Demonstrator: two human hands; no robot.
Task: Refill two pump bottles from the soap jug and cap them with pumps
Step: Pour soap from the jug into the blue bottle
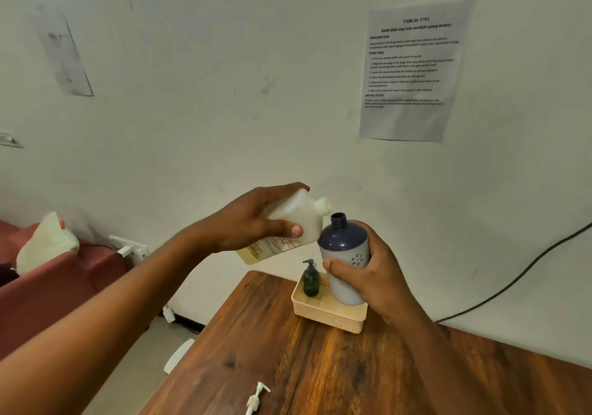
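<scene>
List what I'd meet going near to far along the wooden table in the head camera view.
White pump lying loose near the front edge → cream basket farther back → small dark green pump bottle standing in it, pump already on.

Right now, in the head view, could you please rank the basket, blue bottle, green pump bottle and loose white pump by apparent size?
1. Blue bottle, nearer the camera, so unsure against the basket
2. Basket
3. Green pump bottle
4. Loose white pump

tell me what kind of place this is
Probably a plain room set up for recording tasks: a printed task sheet taped to the bare wall, a small wooden table, and a reddish couch alongside.
</scene>
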